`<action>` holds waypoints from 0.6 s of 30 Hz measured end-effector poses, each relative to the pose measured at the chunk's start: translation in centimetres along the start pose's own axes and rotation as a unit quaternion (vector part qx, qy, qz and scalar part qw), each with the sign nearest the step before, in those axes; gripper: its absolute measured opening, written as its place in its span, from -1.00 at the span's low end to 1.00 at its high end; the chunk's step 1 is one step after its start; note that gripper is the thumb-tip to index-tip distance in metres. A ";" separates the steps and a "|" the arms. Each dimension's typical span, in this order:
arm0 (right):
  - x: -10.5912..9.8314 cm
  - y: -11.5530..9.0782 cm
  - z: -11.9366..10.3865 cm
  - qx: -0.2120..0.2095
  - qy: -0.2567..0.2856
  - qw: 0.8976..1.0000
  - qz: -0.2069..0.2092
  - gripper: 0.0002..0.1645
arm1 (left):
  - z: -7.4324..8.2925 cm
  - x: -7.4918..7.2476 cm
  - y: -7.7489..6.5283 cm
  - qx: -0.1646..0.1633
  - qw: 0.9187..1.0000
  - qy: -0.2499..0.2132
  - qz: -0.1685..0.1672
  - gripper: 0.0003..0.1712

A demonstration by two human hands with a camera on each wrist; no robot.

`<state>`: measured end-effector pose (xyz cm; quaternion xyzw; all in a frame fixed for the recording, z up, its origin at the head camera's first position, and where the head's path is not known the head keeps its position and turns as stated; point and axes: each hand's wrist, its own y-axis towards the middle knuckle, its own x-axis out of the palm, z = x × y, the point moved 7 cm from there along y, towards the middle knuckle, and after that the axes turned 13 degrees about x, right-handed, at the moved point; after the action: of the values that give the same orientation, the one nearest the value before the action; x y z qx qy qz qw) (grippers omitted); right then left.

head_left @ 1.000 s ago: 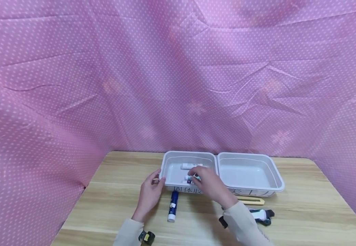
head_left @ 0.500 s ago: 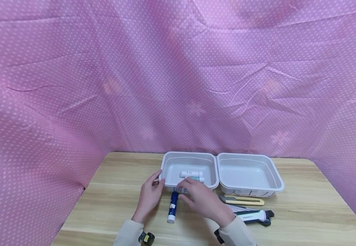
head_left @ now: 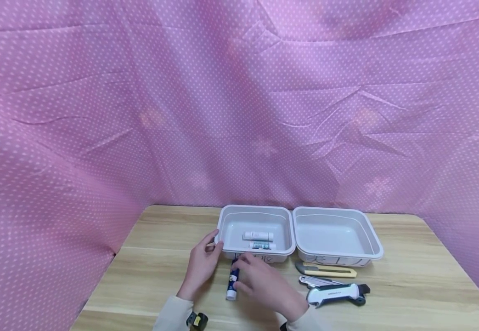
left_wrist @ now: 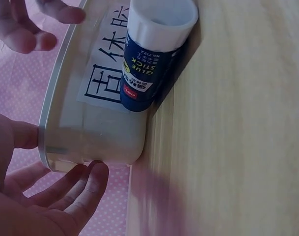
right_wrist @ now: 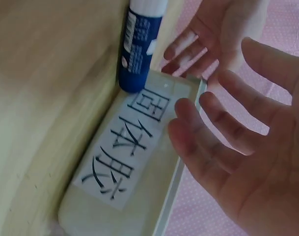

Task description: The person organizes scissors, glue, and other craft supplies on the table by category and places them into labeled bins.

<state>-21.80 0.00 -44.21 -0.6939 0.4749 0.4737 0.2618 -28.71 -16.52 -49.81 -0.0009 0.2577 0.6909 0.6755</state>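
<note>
A blue glue stick with a white cap lies on the table, its blue end by the front wall of the left white box. Over it hovers my right hand, fingers spread and apart from the stick in the right wrist view. At the front left corner of that box, my left hand grips with the thumb at the rim and fingers bent against the end wall. Inside lie a white glue stick and a white-and-green one. A paper label with black characters is on the front wall.
A second white box stands against the first on the right. In front of it lie a yellow box cutter, a silver cutter and a white-and-dark-green cutter. Pink dotted cloth hangs behind the table.
My right hand has left the inside of the left box and come down-left to the blue glue stick. The sticks inside have shifted toward the front wall. My left hand stays put.
</note>
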 end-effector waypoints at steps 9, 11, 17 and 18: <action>1.5 0.3 -0.5 -0.008 -0.019 1.000 0.004 -0.61 | 0.1 -0.1 0.2 0.001 1.000 -0.004 0.000 -0.46; 1.8 0.4 -0.5 -0.003 -0.026 1.000 0.005 -0.59 | 0.1 -0.1 0.2 0.002 1.000 -0.002 -0.002 -0.46; 2.5 0.4 -0.5 -0.001 -0.036 0.999 0.005 -0.51 | 0.0 -0.1 0.2 0.003 1.000 0.004 -0.008 -0.46; 2.6 0.4 -0.6 -0.003 -0.037 0.999 0.007 -0.51 | -0.1 -0.1 0.2 0.002 1.000 0.005 -0.007 -0.46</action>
<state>-21.69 -1.73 -46.33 -0.6735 0.4677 0.5027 0.2738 -28.92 -16.61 -49.76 -0.0047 0.2626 0.6854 0.6792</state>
